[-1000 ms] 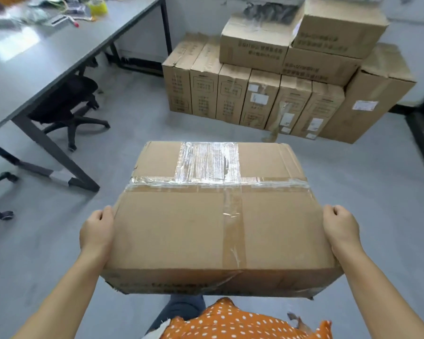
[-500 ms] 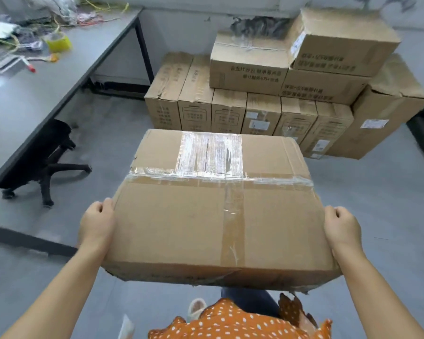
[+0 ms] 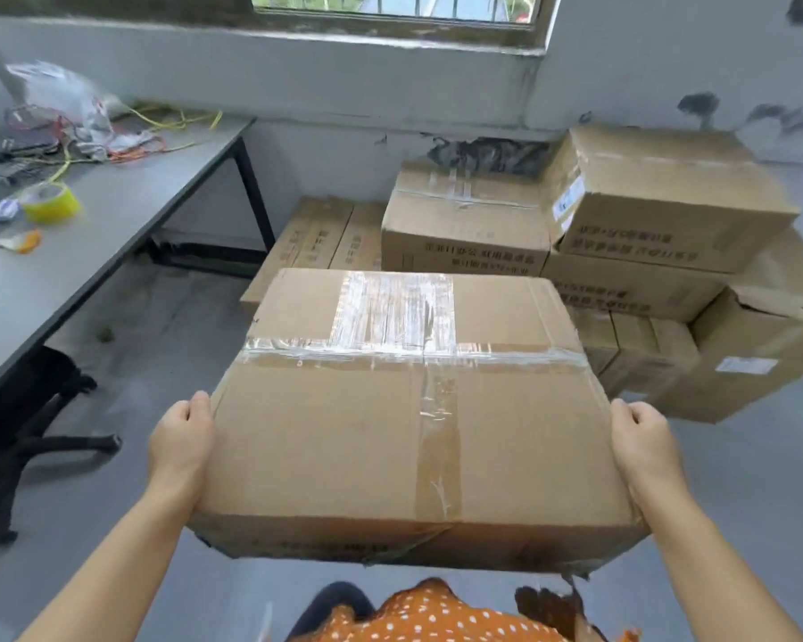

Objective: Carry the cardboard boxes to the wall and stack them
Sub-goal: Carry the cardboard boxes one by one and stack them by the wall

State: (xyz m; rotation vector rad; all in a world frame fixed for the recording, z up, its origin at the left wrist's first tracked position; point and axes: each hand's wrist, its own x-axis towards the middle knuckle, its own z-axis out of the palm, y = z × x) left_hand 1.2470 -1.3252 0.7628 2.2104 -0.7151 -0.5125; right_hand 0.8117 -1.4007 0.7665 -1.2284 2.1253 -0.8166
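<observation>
We hold a taped cardboard box (image 3: 409,410) off the floor in front of us, level, its top crossed by clear and brown tape. Our left hand (image 3: 182,437) takes the box's left side and our right hand (image 3: 645,442) its right side; on each the thumb lies along the top edge, while the other fingers go down out of sight behind the side, so each grip holds the box between the two palms, though we cannot tell how the hidden fingers lie

Beyond the carried box, against the grey wall (image 3: 390,95), stands the stack of cardboard boxes (image 3: 576,252): upright narrow cartons on the floor just behind the carried box, flat printed cartons laid on top of them, and the highest carton (image 3: 659,196) sitting tilted to the right of the carried box's far edge. A larger carton with a white label (image 3: 752,354) leans at the right of the stack

Left of the carried box runs a grey surface (image 3: 112,252) bearing a roll of yellow tape (image 3: 49,202), tangled wires and a plastic bag (image 3: 61,95). A black office chair base (image 3: 33,437) shows under that surface. A window (image 3: 399,6) sits above the stack
</observation>
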